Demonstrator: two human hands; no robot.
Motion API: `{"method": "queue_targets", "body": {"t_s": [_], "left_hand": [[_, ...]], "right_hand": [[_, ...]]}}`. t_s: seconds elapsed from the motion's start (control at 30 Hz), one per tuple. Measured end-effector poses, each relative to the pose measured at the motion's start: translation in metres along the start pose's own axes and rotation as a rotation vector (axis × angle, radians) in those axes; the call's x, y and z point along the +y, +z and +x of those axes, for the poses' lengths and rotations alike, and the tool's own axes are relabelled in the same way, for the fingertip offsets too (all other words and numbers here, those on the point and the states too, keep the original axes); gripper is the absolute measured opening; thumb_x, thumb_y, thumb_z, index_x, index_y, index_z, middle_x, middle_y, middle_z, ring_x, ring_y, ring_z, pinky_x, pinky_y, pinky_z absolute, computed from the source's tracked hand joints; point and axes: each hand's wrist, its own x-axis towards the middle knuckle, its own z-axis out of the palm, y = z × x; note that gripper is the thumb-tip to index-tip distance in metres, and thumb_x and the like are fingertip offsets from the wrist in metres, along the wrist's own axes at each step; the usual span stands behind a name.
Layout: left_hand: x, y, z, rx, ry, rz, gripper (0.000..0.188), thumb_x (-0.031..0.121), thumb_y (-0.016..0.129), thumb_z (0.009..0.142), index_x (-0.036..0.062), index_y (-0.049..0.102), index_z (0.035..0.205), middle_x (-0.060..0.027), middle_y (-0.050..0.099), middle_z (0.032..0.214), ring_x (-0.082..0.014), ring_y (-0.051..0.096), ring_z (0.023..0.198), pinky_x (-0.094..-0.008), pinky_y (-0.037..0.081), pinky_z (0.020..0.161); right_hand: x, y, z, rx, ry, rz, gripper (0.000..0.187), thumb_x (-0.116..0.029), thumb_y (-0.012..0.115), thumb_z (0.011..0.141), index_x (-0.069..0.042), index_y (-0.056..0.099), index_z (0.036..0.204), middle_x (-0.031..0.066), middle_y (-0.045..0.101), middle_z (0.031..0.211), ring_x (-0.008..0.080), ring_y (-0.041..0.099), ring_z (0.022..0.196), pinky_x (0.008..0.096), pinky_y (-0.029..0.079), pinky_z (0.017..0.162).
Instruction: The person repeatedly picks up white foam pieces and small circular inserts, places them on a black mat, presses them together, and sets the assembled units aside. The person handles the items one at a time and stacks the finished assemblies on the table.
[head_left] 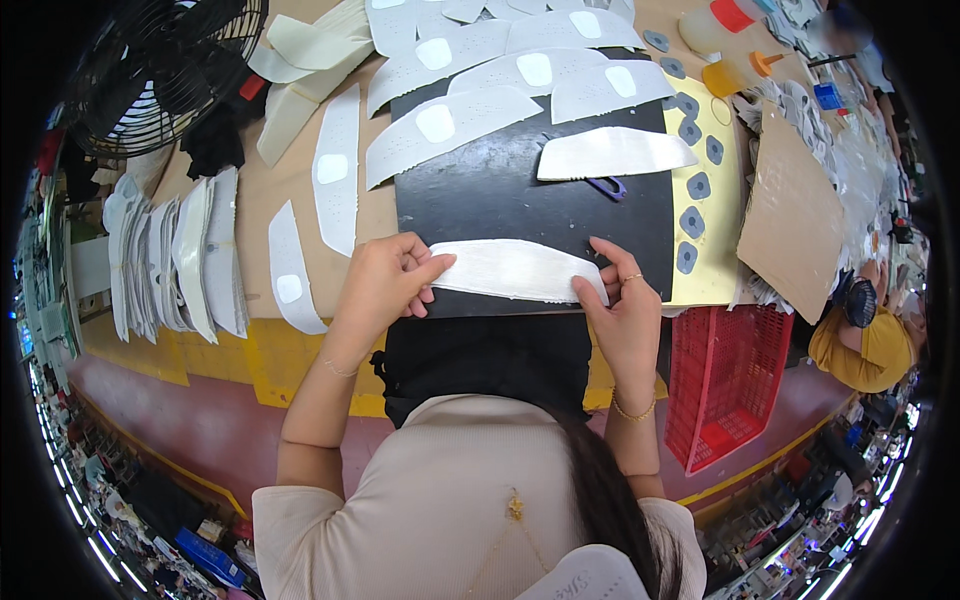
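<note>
A long curved white fabric piece (pixel 515 270) lies across the near edge of a black work mat (pixel 490 195). My left hand (pixel 385 280) pinches its left end, and my right hand (pixel 625 310) holds its right end with the fingers curled over the edge. Farther back on the mat lies another white curved piece (pixel 610 153), with the blue handle of small scissors (pixel 607 186) showing under it. A yellow sheet (pixel 715 215) right of the mat carries several small grey patches.
Rows of white pieces with square patches (pixel 450 115) lie at the back. Stacks of white pieces (pixel 175 255) stand at the left, near a black fan (pixel 160 65). A red plastic basket (pixel 725 370) hangs at the right. Brown cardboard (pixel 795 215) and orange glue bottles (pixel 725 75) sit beyond.
</note>
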Motion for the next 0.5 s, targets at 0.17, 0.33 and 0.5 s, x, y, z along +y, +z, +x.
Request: {"method": "queue_targets", "body": {"t_s": [0.17,0.33,0.5], "left_hand": [[-0.004,0.001,0.001,0.019,0.007,-0.003,0.031,0.025,0.076,0.088,0.0017,0.062,0.073,-0.0034,0.059,0.054,-0.0069,0.053,0.039,-0.0194,0.039,0.036],[0.005,0.002,-0.011,0.228,0.169,0.454,0.026,0.022,0.075,0.086,0.0003,0.062,0.09,-0.0082,0.064,0.069,-0.0191,0.062,0.058,-0.0303,0.049,0.053],[-0.005,0.027,-0.03,0.37,0.818,0.544,0.046,0.02,0.07,0.088,0.0018,0.053,0.127,-0.0207,0.056,0.128,-0.0377,0.054,0.119,-0.0467,0.045,0.097]], "right_hand": [[-0.001,0.002,-0.001,-0.017,0.002,-0.02,0.048,-0.006,0.075,0.081,-0.007,0.061,0.127,0.0079,0.055,0.08,0.0187,0.053,0.063,0.0301,0.046,0.057],[-0.015,0.0,-0.006,0.143,-0.11,-0.339,0.065,-0.008,0.077,0.079,-0.012,0.052,0.139,0.0112,0.053,0.115,0.0258,0.053,0.1,0.0412,0.045,0.085],[-0.017,0.025,-0.018,0.052,-0.536,-0.456,0.072,-0.018,0.072,0.082,-0.004,0.042,0.146,0.0119,0.039,0.153,0.0394,0.031,0.143,0.0546,0.024,0.116]]}}
